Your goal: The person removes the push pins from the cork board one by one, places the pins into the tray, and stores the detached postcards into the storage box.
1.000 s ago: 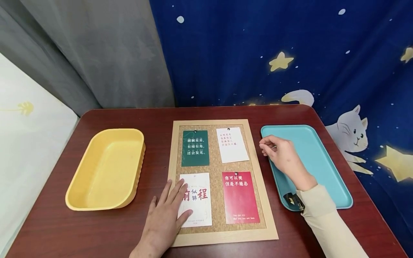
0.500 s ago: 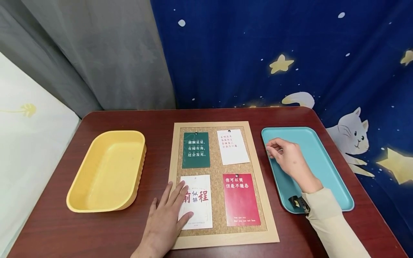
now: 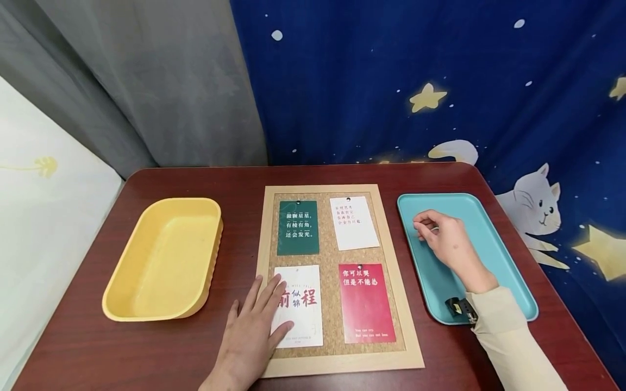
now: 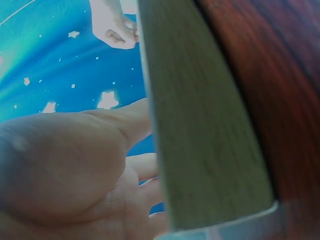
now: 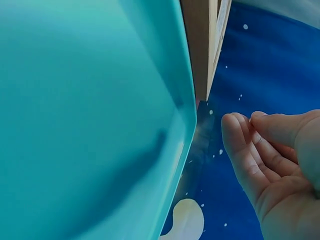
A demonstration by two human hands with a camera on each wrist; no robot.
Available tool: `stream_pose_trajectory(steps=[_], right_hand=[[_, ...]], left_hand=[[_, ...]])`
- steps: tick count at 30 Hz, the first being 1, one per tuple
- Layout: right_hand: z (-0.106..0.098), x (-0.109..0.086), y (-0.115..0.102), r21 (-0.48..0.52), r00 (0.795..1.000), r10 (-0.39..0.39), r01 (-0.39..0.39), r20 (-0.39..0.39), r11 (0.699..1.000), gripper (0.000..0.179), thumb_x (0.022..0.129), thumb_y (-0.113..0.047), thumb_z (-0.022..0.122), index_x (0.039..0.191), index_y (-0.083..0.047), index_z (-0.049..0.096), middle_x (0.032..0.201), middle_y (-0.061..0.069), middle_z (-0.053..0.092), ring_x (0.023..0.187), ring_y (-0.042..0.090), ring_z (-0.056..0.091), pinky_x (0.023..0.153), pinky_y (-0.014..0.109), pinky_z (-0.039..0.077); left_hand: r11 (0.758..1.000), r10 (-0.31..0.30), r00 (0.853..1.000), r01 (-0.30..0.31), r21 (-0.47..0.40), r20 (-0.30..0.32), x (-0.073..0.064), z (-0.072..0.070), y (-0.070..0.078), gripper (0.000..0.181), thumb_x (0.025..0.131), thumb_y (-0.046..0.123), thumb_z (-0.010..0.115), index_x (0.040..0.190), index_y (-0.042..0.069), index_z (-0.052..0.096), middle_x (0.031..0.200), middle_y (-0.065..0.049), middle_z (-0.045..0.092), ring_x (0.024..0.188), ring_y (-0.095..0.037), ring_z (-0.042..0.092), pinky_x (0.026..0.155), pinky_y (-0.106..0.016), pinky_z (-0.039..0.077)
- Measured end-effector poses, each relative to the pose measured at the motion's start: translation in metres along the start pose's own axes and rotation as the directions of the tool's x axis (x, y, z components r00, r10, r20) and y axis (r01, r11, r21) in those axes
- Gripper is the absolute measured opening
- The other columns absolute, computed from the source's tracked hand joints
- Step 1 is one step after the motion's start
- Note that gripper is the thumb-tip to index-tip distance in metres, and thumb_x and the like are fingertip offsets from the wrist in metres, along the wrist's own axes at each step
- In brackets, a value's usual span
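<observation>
My left hand [image 3: 251, 336] lies with spread, straight fingers on the lower left of a wood-framed cork board [image 3: 329, 304], partly over a white card [image 3: 303, 320] printed with large characters. A green card [image 3: 298, 244], another white card [image 3: 357, 233] and a red card [image 3: 368, 312] also lie on the board, each with a small dark spot at its top. Over the blue tray [image 3: 464, 212] hovers my right hand [image 3: 450, 241], fingers curled and thumb tip meeting the fingertips. Whether something tiny is pinched there is not visible.
A deep yellow tub [image 3: 166, 255] stands left of the board on the dark red table [image 3: 235, 217]. Behind the table hang a grey curtain [image 3: 161, 81] and a blue curtain [image 3: 342, 81] with stars. A dark wrist device [image 3: 459, 308] sits at the right sleeve.
My right hand has moved rightward, from the gap between board and tray to above the tray, its fingers still bunched. The left hand keeps its place on the board.
</observation>
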State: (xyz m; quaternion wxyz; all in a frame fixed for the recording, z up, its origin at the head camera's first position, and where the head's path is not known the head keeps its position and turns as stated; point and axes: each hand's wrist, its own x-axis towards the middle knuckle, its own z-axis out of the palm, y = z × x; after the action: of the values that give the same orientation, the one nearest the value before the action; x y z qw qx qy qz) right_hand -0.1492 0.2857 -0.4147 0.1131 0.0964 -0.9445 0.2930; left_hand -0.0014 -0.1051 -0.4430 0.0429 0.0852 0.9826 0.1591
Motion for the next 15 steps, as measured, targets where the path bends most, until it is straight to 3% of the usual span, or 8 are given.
stream_pose_trajectory(steps=[15], right_hand=[[0.004,-0.003,0.015,-0.061,1.000,0.002,-0.003,-0.014,0.998,0.006,0.098,-0.008,0.071,0.101,-0.005,0.075,0.088,0.012,0.077,0.073,0.024,0.071,0.065,0.020,0.052]], left_hand=[[1.000,-0.001,1.000,0.001,-0.006,-0.007,-0.001,0.000,0.000,0.071,0.096,0.044,0.071,0.158,0.023,0.044,0.170,0.005,0.037,0.160,-0.030,0.028,0.111,-0.075,0.037]])
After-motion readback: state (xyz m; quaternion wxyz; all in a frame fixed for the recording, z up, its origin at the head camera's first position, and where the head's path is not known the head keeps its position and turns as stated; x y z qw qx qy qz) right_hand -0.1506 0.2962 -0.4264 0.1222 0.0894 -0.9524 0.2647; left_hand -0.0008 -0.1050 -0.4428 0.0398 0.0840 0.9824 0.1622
